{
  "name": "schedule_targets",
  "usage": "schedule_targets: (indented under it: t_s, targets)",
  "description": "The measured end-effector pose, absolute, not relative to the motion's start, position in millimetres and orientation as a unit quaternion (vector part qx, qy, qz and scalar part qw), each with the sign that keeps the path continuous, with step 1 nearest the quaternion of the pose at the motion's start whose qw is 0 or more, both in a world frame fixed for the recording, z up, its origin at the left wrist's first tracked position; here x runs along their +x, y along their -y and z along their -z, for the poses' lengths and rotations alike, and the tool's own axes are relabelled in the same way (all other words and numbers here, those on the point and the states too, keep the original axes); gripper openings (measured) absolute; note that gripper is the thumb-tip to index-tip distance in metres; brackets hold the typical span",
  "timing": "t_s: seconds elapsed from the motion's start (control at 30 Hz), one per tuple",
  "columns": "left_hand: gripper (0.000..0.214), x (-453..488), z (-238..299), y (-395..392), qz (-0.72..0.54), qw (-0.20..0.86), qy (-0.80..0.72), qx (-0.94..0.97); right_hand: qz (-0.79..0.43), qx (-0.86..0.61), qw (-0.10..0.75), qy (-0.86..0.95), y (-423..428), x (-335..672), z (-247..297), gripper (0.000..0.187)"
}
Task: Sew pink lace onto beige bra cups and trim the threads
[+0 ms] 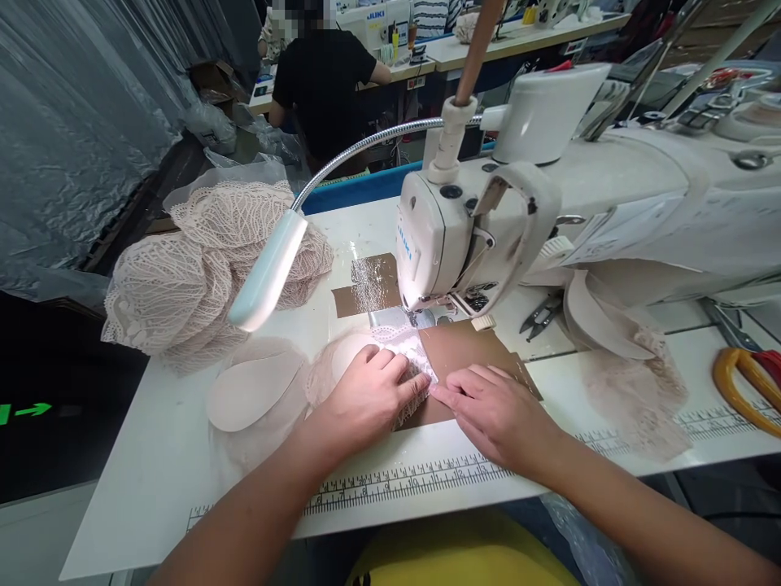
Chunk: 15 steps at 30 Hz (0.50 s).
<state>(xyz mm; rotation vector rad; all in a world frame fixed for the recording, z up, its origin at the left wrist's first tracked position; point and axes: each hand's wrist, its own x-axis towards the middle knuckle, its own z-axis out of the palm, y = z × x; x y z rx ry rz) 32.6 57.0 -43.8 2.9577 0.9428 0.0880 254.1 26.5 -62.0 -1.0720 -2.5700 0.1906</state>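
A pale lace bra cup piece (329, 370) lies on brown tape under the head of a white sewing machine (424, 236). My left hand (369, 395) rests over the lace, its fingers curled and its thumb pinching the right edge. From the right, my right hand (497, 415) meets that same edge, with its forefinger and thumb closed at the lace and the other fingers bent. The two hands nearly touch at the fingertips. Part of the lace is hidden under my left hand, and the presser foot is mostly hidden behind the machine's guard.
Stacked lace pieces (164, 285) and a smooth beige cup (253, 391) lie left. A lamp (268, 273) hangs over the table. Right are small snips (542, 316), another cup with lace (601, 321) and orange-handled scissors (735, 387). A person in black (323, 89) sits beyond.
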Motion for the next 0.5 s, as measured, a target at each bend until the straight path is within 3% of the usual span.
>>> schedule_targets:
  t_s: [0.3, 0.5]
  targets:
    - [0.036, 35.2, 43.1, -55.9, -0.026, 0.022, -0.310, 0.950, -0.094, -0.375, 0.239, 0.891, -32.4, 257.8, 63.5, 0.033]
    - [0.033, 32.0, 43.5, -55.9, -0.068, 0.077, -0.325, 0.940, -0.049, -0.406, 0.157, 0.899, -37.9, 251.9, 60.6, 0.030]
